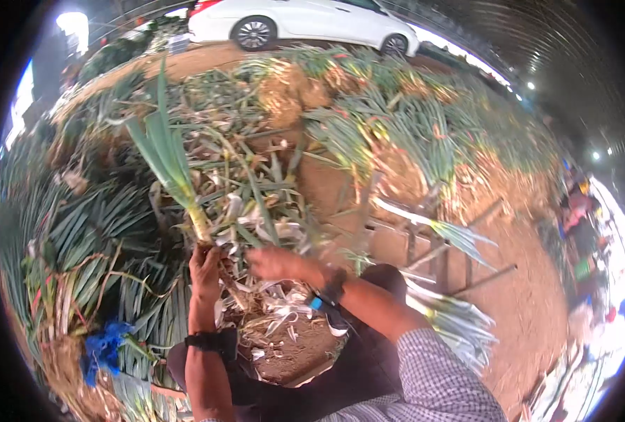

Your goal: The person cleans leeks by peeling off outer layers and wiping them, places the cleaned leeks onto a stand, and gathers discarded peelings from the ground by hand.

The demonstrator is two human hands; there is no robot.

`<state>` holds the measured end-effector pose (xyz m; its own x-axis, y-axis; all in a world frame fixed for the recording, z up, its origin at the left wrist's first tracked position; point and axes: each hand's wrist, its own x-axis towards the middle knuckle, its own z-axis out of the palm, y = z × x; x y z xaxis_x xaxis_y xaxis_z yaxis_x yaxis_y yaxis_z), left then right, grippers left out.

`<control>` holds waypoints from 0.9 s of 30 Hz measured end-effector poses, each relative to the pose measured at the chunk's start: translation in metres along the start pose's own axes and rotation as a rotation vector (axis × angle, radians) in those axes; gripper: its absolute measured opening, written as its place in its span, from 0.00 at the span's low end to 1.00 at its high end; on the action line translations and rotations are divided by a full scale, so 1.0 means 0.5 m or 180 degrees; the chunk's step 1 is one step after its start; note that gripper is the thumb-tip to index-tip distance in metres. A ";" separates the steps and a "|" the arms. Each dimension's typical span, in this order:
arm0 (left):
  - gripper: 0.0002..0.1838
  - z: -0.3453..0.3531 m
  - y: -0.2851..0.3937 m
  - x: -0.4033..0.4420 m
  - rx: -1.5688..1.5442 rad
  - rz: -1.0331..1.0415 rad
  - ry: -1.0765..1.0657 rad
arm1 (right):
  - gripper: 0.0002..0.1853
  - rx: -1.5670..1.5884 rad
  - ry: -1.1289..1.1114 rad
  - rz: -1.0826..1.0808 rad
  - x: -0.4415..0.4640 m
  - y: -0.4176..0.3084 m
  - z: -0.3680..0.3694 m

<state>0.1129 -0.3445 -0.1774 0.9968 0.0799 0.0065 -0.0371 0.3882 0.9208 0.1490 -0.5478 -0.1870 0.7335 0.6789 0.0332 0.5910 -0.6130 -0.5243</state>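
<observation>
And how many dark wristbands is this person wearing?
2 in view: a dark wristband at the wrist of the left hand, and a second wristband at the wrist of the right hand, with a blue piece beside it. The checked sleeve could hide more.

Left hand [205, 264]: bare
Left wrist strap [203, 342]: black and wide, with a dark, boxy part on one side
Right hand [273, 264]: bare, a bit blurry
Right wrist strap [335, 287]: dark too, with a small bright blue piece [316, 303] on its edge
Shirt sleeve [432, 366]: tiny checks, dark and pale, ending near the elbow
Trousers [319, 397]: very dark, nearly black, a little purple at the knees
</observation>
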 end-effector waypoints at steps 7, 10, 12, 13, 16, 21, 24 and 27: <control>0.12 0.061 -0.032 -0.059 0.0082 -0.0693 -0.0751 | 0.16 0.2932 0.1051 0.0608 0.049 -0.037 -0.191; 0.14 0.101 -0.040 -0.067 0.0200 -0.0769 -0.0896 | 0.17 0.2973 0.1336 0.0474 0.061 0.017 -0.163; 0.15 0.134 -0.018 -0.068 -0.0495 -0.1015 -0.0863 | 0.16 0.3429 0.1042 0.0447 0.071 0.041 -0.151; 0.14 0.137 -0.027 -0.065 -0.0363 -0.0872 -0.0704 | 0.16 0.3236 0.0901 0.0393 0.065 0.050 -0.154; 0.15 0.148 -0.015 -0.057 -0.0507 -0.1059 -0.0760 | 0.16 0.3007 0.0734 0.0489 0.046 0.047 -0.172; 0.12 0.135 -0.036 -0.034 -0.0332 -0.0995 -0.0679 | 0.20 0.1362 0.1469 0.0098 0.081 0.095 -0.086; 0.08 0.132 -0.054 -0.027 -0.0109 -0.0916 -0.0338 | 0.18 0.1040 0.1259 0.0142 0.053 0.065 -0.072; 0.09 0.084 -0.074 -0.010 -0.0134 -0.1177 -0.0296 | 0.15 0.1436 0.1547 0.0323 0.054 0.044 -0.076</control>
<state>0.1125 -0.3976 -0.1952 0.9455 -0.1555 -0.2860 0.3252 0.4126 0.8509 0.1944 -0.5584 -0.1650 0.9082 0.3027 0.2891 0.3903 -0.3634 -0.8459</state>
